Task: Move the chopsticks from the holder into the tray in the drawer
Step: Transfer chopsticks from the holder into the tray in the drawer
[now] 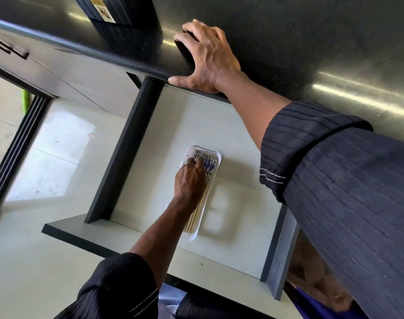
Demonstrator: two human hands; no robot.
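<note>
Drawer: you have the pale grey pull-out drawer with dark side rails (150,143) open below the dark, glossy speckled surface (288,42), and its floor is bare apart from the tray.

Tray: the long white plastic tray with rounded corners (216,157) lies near the middle of the drawer floor, running lengthwise from the front towards the back.

Chopsticks: a bundle of pale wooden chopsticks with blue-patterned ends (210,166) already lies flat inside the tray, the patterned ends at the far end and the plain tips (191,223) towards you.

Left hand: your left hand (190,180) is down in the tray, fingertips bent onto the patterned ends. This grip looks loose, more a press or a nudge than a hold, but your knuckles hide the contact, so you cannot tell for sure whether a stick is pinched.

Right hand: your right hand (207,58) is spread flat on the surface, thumb hooked over its front edge just above the drawer. The grip is open and holds nothing; it looks like a brace.

Holder: a dark boxy thing (118,12) stands on the surface at the top edge of the view. It may be the holder, and no chopsticks show in the part you can see.

Done: at least one batch is in the tray.

Left: by my reading, straighten the bundle, check the holder for leftovers, then shut the drawer if that is wanted.
</note>
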